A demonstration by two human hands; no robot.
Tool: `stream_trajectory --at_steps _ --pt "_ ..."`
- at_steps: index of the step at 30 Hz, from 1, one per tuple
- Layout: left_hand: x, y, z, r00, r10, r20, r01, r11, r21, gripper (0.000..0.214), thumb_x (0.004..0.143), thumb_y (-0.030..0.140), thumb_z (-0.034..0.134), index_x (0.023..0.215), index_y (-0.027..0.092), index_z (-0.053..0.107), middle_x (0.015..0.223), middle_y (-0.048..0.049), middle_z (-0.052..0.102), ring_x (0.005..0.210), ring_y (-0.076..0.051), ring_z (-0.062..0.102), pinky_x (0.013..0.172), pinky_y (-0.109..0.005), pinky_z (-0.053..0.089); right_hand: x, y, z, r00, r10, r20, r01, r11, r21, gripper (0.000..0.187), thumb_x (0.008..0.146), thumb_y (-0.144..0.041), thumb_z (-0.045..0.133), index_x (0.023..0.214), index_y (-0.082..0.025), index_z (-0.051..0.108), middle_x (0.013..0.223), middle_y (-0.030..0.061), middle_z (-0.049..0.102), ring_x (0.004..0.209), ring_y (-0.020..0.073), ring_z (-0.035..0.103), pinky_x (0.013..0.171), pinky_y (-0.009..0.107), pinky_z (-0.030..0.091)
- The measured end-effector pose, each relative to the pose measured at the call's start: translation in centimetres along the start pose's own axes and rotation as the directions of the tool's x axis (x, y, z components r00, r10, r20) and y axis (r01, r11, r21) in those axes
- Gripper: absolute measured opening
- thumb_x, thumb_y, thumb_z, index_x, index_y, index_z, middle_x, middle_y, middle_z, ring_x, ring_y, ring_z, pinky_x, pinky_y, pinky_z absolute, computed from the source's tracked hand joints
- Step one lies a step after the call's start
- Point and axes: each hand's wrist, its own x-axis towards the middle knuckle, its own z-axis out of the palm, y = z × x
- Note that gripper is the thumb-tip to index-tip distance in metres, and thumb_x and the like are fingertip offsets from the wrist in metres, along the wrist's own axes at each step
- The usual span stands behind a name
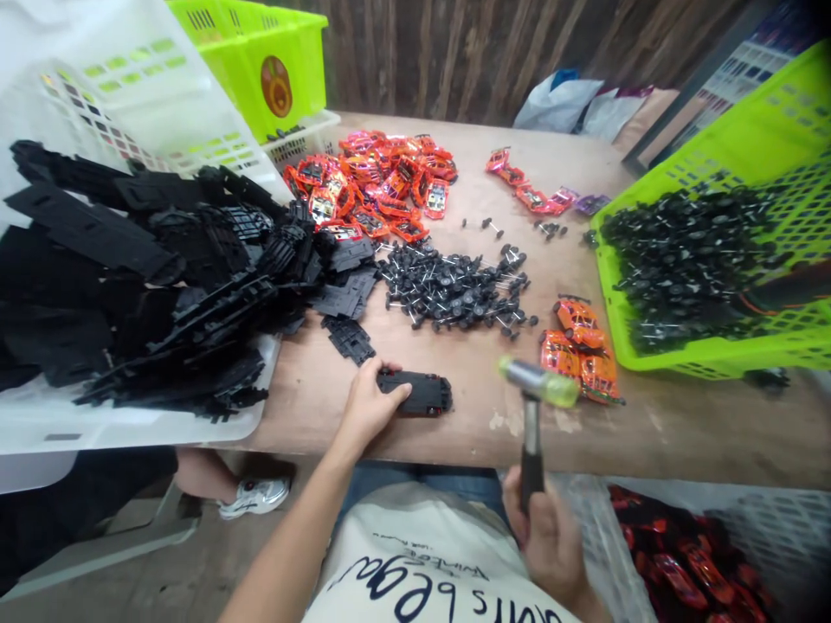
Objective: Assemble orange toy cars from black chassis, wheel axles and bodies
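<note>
My left hand (376, 400) grips the left end of an upside-down toy car (425, 393), whose flat black underside faces up on the table. In my right hand (550, 528) is a mallet (532, 433), held by its dark handle near the table's front edge. Its head, with pale yellow-green ends, is slightly blurred and stands to the right of the toy car, apart from it. Just behind my left hand lies a black chassis plate (349, 337). A heap of black wheels on axles (454, 285) spreads beyond the toy car. Several orange toy cars (581, 346) sit beside the mallet head.
A white crate heaped with black chassis plates (195, 260) fills the left. Orange car shells (389, 182) lie piled at the back. On the right, a green basket (675, 368) holds many wheels. Below the table edge, a crate contains red cars (694, 562). Another person's shoe (256, 496) shows lower left.
</note>
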Motion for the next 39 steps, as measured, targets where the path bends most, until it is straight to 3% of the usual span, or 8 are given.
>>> stream_trajectory --at_steps 10,13,15,19,26,34,36,39 --pt "0.0 0.9 -1.3 0.979 0.173 -0.105 -0.167 0.984 0.062 0.039 0.066 0.020 0.069 0.101 0.019 0.052 0.102 -0.0043 0.055 0.094 -0.019 0.057 0.087 -0.037 0.047 0.5 1.1 -0.6 0.992 0.005 0.127 0.048 0.912 -0.408 0.044 0.096 -0.049 0.024 0.073 -0.024 0.052 0.055 0.0034 0.059 0.053 0.0212 0.059 0.051 0.030 0.039" --pt "-0.7 2.8 -2.2 0.917 0.376 -0.135 -0.367 0.926 0.087 0.052 0.070 0.017 0.068 0.116 0.020 0.044 0.113 -0.0078 0.051 0.100 -0.020 0.057 0.086 -0.034 0.049 3.2 -0.7 -0.6 0.996 -0.063 0.056 0.082 0.859 -0.505 0.039 0.095 -0.044 0.029 0.090 -0.021 0.059 0.072 0.0089 0.068 0.070 0.0259 0.066 0.062 0.035 0.048" --pt "-1.5 4.2 -2.4 0.844 0.535 -0.039 -0.526 0.841 0.129 0.049 0.076 0.012 0.062 0.120 0.022 0.043 0.115 -0.0084 0.053 0.107 -0.021 0.055 0.090 -0.034 0.048 5.4 -3.0 0.0 0.974 -0.225 0.014 0.205 0.861 -0.465 0.037 0.093 -0.042 0.037 0.116 -0.017 0.055 0.107 0.0155 0.067 0.098 0.0281 0.064 0.079 0.041 0.050" --pt "-3.0 6.0 -1.9 0.708 0.696 0.123 -0.706 0.692 0.149 0.051 0.083 0.008 0.053 0.129 0.024 0.039 0.121 -0.0097 0.055 0.116 -0.021 0.053 0.098 -0.037 0.046 9.2 -7.6 1.2 0.839 -0.531 0.120 0.543 0.830 -0.128 0.046 0.092 -0.033 0.047 0.136 -0.020 0.038 0.133 0.0127 0.052 0.119 0.0218 0.053 0.098 0.039 0.045" --pt "-3.5 6.1 -1.0 0.769 0.618 0.164 -0.639 0.752 0.163 0.040 0.082 0.006 0.047 0.118 0.021 0.051 0.111 -0.0098 0.062 0.104 -0.023 0.060 0.091 -0.039 0.050 9.5 -8.8 1.8 0.751 -0.640 0.159 0.659 0.737 -0.147 0.028 0.090 -0.021 0.043 0.117 -0.018 0.050 0.103 0.0114 0.065 0.097 0.0227 0.063 0.084 0.035 0.052" --pt "-5.2 7.4 -0.6 0.705 0.694 0.147 -0.706 0.705 0.062 0.049 0.081 0.002 0.045 0.122 0.028 0.050 0.115 -0.0077 0.060 0.111 -0.022 0.056 0.095 -0.039 0.048 6.9 -8.7 1.0 0.714 -0.700 -0.012 0.681 0.699 -0.220 0.033 0.089 -0.010 0.039 0.118 -0.021 0.048 0.107 0.0099 0.063 0.103 0.0213 0.061 0.086 0.035 0.052" --pt "-4.6 8.8 1.1 0.691 0.700 0.180 -0.704 0.708 -0.048 0.047 0.082 0.012 0.054 0.125 0.030 0.050 0.132 -0.0092 0.049 0.128 -0.027 0.042 0.104 -0.046 0.040 7.3 -7.5 -1.0 0.660 -0.739 -0.135 0.698 0.670 -0.252 0.034 0.088 -0.010 0.042 0.119 -0.024 0.046 0.116 0.0100 0.059 0.113 0.0223 0.056 0.092 0.041 0.050" --pt "-1.8 10.6 7.3 0.787 0.564 0.252 -0.458 0.807 -0.373 0.061 0.081 0.034 0.062 0.136 0.028 0.038 0.146 -0.0127 0.032 0.134 -0.033 0.033 0.103 -0.048 0.040 9.2 -4.4 -4.7 0.586 -0.760 -0.280 0.661 0.649 -0.377 0.030 0.088 -0.012 0.046 0.114 -0.026 0.048 0.125 0.0106 0.053 0.122 0.0242 0.050 0.095 0.047 0.047"
